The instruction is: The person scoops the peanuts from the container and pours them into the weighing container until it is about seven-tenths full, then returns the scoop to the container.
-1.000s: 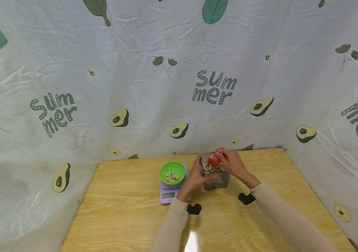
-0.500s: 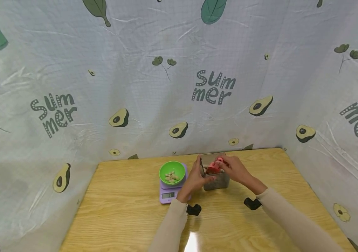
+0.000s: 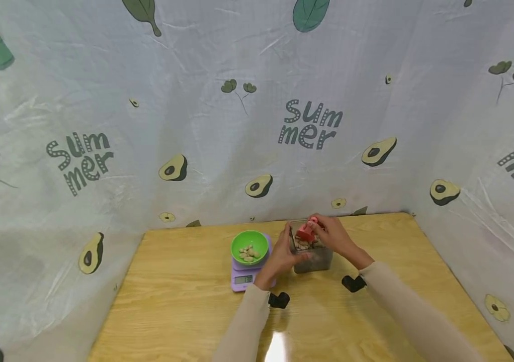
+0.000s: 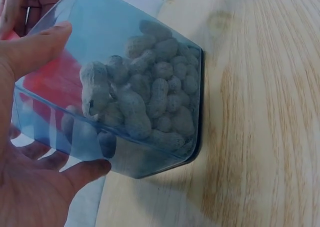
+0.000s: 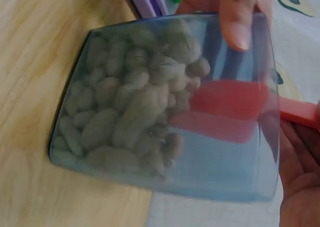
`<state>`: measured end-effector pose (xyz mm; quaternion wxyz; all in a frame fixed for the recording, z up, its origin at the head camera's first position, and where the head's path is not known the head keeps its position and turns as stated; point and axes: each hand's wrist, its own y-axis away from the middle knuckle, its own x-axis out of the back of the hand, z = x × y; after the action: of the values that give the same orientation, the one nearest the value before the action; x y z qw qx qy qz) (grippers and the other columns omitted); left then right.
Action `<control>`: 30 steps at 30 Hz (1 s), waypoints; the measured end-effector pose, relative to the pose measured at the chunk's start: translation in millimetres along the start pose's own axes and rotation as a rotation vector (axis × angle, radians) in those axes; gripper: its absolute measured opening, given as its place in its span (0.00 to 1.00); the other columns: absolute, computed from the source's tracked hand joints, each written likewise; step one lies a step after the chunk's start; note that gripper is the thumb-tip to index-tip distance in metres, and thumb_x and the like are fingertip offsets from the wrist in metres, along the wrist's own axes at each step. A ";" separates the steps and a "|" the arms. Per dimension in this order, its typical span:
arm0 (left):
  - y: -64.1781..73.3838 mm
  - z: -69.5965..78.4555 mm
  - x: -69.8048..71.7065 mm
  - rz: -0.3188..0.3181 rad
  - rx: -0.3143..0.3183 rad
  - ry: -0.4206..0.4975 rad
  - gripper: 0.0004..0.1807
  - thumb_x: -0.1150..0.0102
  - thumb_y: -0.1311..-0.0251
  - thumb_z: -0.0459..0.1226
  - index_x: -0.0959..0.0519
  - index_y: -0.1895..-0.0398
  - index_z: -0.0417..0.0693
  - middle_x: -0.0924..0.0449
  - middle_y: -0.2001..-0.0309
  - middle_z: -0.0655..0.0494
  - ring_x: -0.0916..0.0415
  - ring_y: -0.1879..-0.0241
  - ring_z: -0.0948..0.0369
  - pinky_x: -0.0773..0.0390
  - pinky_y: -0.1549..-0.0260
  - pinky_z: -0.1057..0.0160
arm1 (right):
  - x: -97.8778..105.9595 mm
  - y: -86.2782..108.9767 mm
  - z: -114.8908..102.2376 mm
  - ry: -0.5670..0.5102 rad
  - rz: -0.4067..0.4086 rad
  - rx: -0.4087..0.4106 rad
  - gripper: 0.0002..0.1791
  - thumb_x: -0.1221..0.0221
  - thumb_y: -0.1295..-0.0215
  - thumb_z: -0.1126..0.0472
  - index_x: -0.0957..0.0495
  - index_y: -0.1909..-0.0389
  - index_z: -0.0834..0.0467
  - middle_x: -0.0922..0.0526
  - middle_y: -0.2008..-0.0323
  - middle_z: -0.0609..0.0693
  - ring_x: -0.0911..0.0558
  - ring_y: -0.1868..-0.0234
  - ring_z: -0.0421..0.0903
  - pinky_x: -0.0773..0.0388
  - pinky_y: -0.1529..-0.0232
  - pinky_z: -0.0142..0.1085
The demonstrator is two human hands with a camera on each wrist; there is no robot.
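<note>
A clear, smoky plastic container (image 3: 315,261) of unshelled peanuts (image 4: 150,97) stands on the table. My left hand (image 3: 280,259) grips it from the left, thumb along the near wall and fingers on the far side. In the right wrist view that thumb (image 5: 237,29) presses the wall close to the rim. Pinched by its handle in my right hand (image 3: 335,235) is a red scoop (image 3: 305,233), angled down into the container. Its red bowl shows through the wall (image 5: 230,107), close over the peanuts. How many peanuts the scoop holds is hidden.
Left of the container, a green bowl (image 3: 238,245) with several peanuts sits on a purple kitchen scale (image 3: 238,286), whose display is lit. A patterned cloth (image 3: 211,130) hangs behind the wooden table (image 3: 180,301).
The scoop dipped lower and lay flatter among the peanuts half a second ago, then came up and tipped steeper, my right hand rising with it. My left hand keeps its grip on the container.
</note>
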<state>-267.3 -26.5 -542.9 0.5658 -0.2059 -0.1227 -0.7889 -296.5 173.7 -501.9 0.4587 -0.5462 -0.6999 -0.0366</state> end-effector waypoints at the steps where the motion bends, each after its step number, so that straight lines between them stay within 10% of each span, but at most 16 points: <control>1: -1.0 0.5 1.0 0.004 -0.005 -0.012 0.62 0.28 0.47 0.49 0.62 0.20 0.51 0.55 0.21 0.45 0.50 0.23 0.45 0.40 0.30 0.42 | 3.7 -1.1 -1.4 0.000 -0.020 0.000 0.08 0.46 0.27 0.59 0.19 0.60 0.56 0.18 0.75 0.48 0.26 0.77 0.35 0.28 0.73 0.31; 15: -3.0 6.1 4.9 0.012 0.013 -0.046 0.62 0.27 0.48 0.50 0.63 0.20 0.52 0.55 0.21 0.44 0.50 0.24 0.45 0.40 0.30 0.42 | -0.2 -6.9 -14.4 0.046 0.063 -0.277 0.13 0.47 0.26 0.58 0.21 0.63 0.64 0.19 0.75 0.55 0.25 0.78 0.42 0.31 0.77 0.32; 21: -2.1 4.8 3.6 0.003 0.010 -0.039 0.63 0.28 0.48 0.52 0.63 0.20 0.51 0.56 0.21 0.44 0.51 0.23 0.46 0.40 0.30 0.43 | 1.9 -3.5 -21.0 -0.172 0.089 -0.595 0.15 0.51 0.24 0.58 0.22 0.59 0.67 0.16 0.71 0.59 0.15 0.72 0.50 0.18 0.71 0.40; 30: -0.2 2.9 2.9 -0.008 -0.006 -0.021 0.62 0.29 0.47 0.52 0.63 0.20 0.52 0.56 0.21 0.46 0.52 0.23 0.47 0.40 0.29 0.43 | 6.4 -3.5 -23.0 -0.430 0.179 -0.839 0.20 0.55 0.22 0.57 0.26 0.47 0.70 0.16 0.71 0.52 0.15 0.74 0.37 0.17 0.69 0.30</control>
<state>-267.8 -27.7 -539.0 0.5607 -0.2153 -0.1273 -0.7893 -285.3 164.3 -482.7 0.0449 -0.7376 -0.6539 -0.1622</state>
